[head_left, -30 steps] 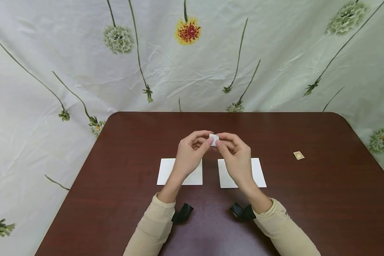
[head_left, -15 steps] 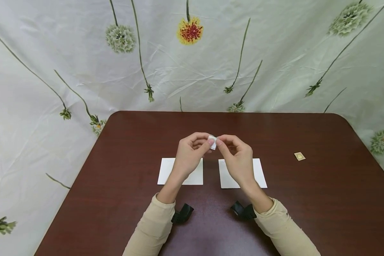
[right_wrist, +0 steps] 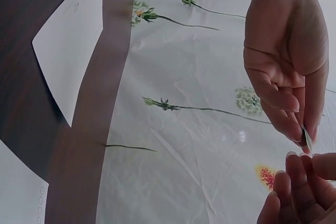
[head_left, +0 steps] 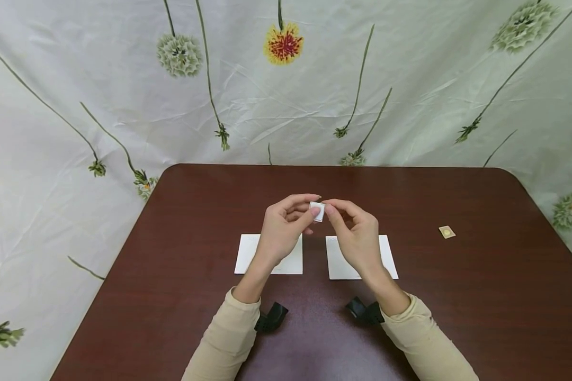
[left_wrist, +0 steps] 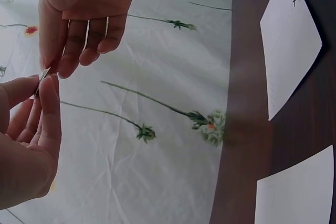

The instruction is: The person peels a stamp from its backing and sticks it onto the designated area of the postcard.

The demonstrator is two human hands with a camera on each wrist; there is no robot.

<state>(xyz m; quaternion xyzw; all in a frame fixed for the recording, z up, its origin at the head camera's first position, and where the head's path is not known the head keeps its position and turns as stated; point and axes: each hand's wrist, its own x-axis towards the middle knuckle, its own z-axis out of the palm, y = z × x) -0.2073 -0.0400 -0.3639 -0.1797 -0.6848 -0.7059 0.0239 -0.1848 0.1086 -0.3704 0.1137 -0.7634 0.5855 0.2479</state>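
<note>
Between my two hands, above the table, is a thin small white square [head_left: 320,207], seen nearly edge-on in the left wrist view. My left hand [head_left: 281,230] pinches it, thumb on the near face and fingers behind. At its right edge, the thumb and index finger of my right hand [head_left: 359,238] pinch a corner. In the right wrist view the left hand [right_wrist: 286,51] comes from above and the right hand [right_wrist: 302,192] from below. What is printed on the square, if anything, cannot be made out.
Two white sheets lie on the brown table [head_left: 481,307], one left [head_left: 291,262] and one right [head_left: 386,259], partly behind the forearms. A small yellowish square [head_left: 447,232] with a round centre lies farther right. Behind the table hangs a flower-patterned cloth [head_left: 410,79].
The white square has turned a little between the fingers and shifted slightly left. The left fingers have spread a bit, and the right hand has drawn slightly rightward. The sheets stay put.
</note>
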